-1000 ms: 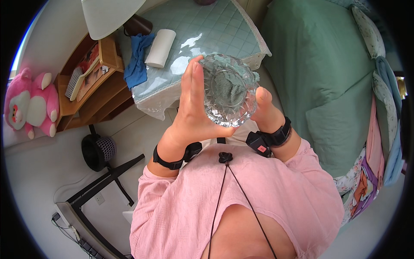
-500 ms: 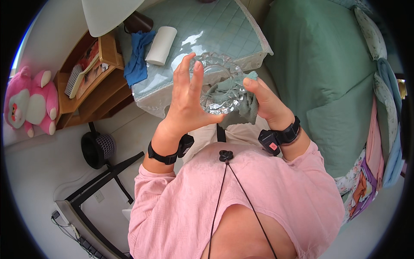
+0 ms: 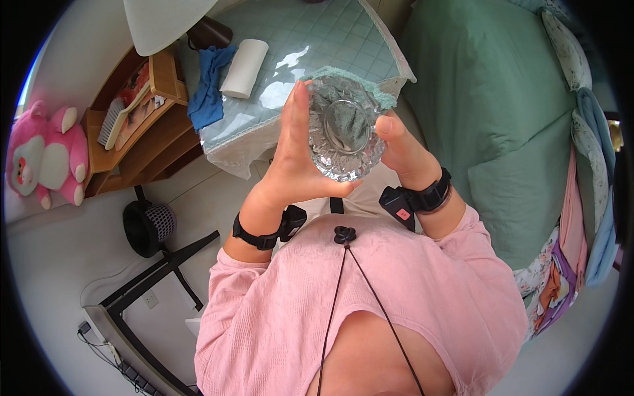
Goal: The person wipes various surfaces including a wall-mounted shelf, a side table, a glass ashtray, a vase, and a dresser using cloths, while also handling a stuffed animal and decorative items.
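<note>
A clear, thick glass bowl (image 3: 330, 162) with a scalloped rim is held up in front of my chest, its round base showing. Around its left side my left hand (image 3: 287, 165) is closed, with fingers at the far edge and thumb along the near edge. My right hand (image 3: 408, 152) grips the right side, thumb up by the rim; its other fingers are hidden behind. A grey-green cloth (image 3: 386, 101) lies against the bowl's far side and shows through the glass. How the hidden fingers hold the cloth, I cannot tell.
Beyond my hands stands a table (image 3: 343, 39) under a clear cover, bearing a white paper roll (image 3: 244, 68), a blue cloth (image 3: 208, 89) and a lamp (image 3: 210, 32). A wooden shelf (image 3: 142, 142) holds a brush at left. On the right is a green-covered bed (image 3: 482, 119).
The bowl has turned so its base shows more fully. The cloth that hung below and over the right side is now at the far side. My right hand has shifted slightly nearer.
</note>
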The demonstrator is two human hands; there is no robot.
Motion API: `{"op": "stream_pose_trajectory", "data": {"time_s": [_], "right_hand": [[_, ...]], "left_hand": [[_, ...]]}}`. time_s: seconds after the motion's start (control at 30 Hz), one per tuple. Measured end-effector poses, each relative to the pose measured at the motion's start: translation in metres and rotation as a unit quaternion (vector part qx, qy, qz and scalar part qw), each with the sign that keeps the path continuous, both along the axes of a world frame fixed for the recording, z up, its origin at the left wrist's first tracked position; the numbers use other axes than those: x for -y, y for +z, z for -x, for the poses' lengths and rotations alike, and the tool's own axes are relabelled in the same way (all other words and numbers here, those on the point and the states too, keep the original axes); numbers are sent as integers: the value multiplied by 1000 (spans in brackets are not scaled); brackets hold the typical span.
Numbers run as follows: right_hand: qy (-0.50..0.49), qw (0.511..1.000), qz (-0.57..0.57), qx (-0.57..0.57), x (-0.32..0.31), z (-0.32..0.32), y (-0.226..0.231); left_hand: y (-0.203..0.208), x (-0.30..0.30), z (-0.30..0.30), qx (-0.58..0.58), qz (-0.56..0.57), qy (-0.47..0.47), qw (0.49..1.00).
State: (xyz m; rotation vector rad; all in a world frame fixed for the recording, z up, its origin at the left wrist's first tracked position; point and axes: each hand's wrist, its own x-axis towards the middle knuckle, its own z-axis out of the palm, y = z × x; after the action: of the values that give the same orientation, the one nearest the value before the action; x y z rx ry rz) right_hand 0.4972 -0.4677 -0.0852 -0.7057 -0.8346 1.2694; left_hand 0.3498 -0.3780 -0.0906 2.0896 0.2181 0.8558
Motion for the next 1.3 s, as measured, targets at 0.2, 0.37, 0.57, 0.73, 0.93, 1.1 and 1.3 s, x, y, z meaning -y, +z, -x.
{"op": "stream_pose_trajectory", "data": {"time_s": [0.2,0.37,0.57,0.73,0.93,1.1,1.3], "right_hand": [[-45,999,30,0,-3,20,-22],[-206,956,-37,207,-13,21,-12],[-238,872,-115,411,-12,29,-29],[-299,703,-102,638,0,50,-31],[-261,739,-162,600,-21,25,-6],[-298,782,-182,517,-4,40,-15],[-263,766,-196,553,-14,37,-8]], "left_hand": [[0,-2,-9,56,170,-77,981],[3,-4,-1,83,472,-173,860],[7,-2,-2,110,562,-180,800],[6,-2,-4,150,659,-159,720],[1,5,4,92,620,-108,772],[15,6,-6,201,670,-168,694],[6,6,7,36,598,-161,784]]}}
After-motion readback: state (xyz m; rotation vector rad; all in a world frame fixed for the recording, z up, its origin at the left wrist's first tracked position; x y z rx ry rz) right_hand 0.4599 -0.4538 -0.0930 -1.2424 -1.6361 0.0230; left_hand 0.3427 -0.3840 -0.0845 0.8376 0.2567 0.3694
